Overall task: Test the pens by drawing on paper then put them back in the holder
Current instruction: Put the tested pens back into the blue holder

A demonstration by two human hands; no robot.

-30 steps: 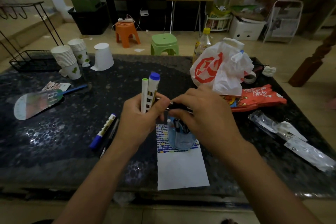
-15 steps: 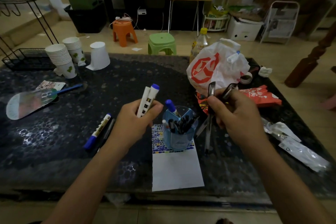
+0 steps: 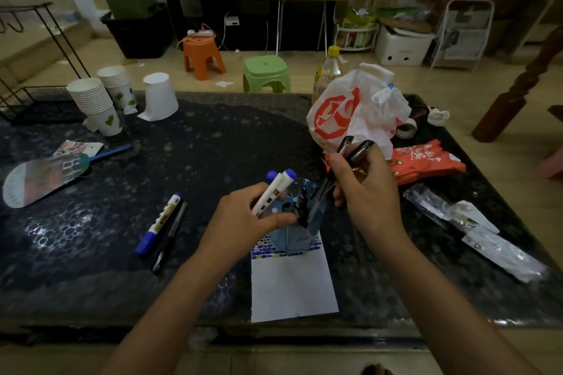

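Right hand grips dark pens over blue holder; left hand grips white markers.

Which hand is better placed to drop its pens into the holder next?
Right, probably. The right hand grips dark pens whose tips already point down into the blue holder. The left hand holds its white markers tilted, caps up, beside the rim.

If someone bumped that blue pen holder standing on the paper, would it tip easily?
Probably fairly easily. The pen holder looks like thin see-through plastic, so likely light, and the pens standing in it lean to one side. It stands on loose paper, which might slide over the table. The left hand beside it may steady it.
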